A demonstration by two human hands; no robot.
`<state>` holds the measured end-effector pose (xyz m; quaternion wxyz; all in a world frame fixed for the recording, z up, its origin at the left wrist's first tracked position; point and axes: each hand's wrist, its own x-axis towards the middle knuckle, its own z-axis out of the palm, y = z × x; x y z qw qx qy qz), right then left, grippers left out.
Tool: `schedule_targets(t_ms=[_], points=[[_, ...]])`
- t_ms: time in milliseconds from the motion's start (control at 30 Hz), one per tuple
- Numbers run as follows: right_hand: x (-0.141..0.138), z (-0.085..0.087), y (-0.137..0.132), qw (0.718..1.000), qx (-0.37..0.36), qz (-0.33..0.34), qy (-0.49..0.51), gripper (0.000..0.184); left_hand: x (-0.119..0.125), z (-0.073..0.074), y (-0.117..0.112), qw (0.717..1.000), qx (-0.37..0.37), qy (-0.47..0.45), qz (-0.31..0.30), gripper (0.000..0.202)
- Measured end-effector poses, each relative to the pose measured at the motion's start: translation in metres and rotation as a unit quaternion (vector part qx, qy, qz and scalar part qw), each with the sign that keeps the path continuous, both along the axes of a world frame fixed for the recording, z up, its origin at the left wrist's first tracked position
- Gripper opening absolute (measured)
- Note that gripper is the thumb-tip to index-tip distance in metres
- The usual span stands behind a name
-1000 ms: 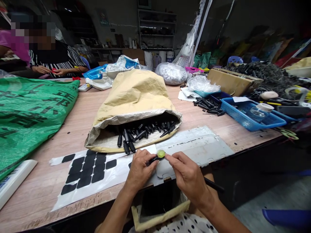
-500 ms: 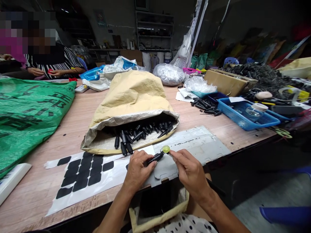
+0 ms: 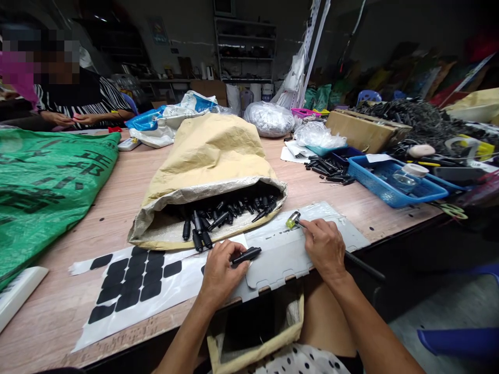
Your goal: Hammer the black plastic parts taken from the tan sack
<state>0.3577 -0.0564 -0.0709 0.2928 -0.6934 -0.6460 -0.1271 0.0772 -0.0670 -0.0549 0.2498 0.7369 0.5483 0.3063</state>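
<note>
My left hand [image 3: 221,271] rests at the table's near edge, closed around a short black plastic part [image 3: 245,255] whose tip points right. My right hand [image 3: 324,247] lies on a grey plastic sheet [image 3: 288,249], pinching a thin tool with a yellow-green round head [image 3: 292,220]; the head sits over the sheet, apart from the black part. Just beyond my hands a tan paper sack [image 3: 212,161] lies open on its side, with several black parts [image 3: 226,212] spilling from its mouth. A white backing sheet with black square pads [image 3: 136,275] lies left of my left hand.
A green woven bag [image 3: 47,187] covers the table's left. A blue basket [image 3: 393,182], loose black parts [image 3: 327,169], a cardboard box [image 3: 366,130] and a heap of black pieces [image 3: 413,117] lie right. Another person [image 3: 78,104] sits at the far left. An open box [image 3: 253,332] hangs below the table edge.
My right hand has moved right and away from the black part, carrying the yellow-green-headed tool out over the grey sheet. My left hand has stayed put with the part.
</note>
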Motion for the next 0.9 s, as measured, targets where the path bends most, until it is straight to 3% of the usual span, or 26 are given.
schedule_targets(t_ms=[500,633,767,833,900], points=[[-0.004,-0.007,-0.001,0.999,0.006,-0.016,0.029,0.030,-0.001,-0.005,0.003,1.000,0.019,0.021,-0.008,0.008],[-0.003,-0.007,-0.001,0.999,0.007,-0.019,0.030,0.028,0.000,0.002,-0.002,0.999,0.034,0.029,-0.011,0.009],[-0.002,-0.008,0.000,1.000,0.006,-0.018,0.024,0.028,0.001,0.013,-0.032,0.992,0.042,0.028,-0.118,0.008],[-0.002,-0.008,0.000,1.000,0.006,-0.016,0.022,0.028,0.002,0.011,-0.054,0.980,0.055,0.040,-0.186,0.009],[-0.002,-0.008,0.001,1.000,0.004,-0.018,0.020,0.028,0.003,0.004,-0.073,0.970,0.094,0.081,-0.208,0.011]])
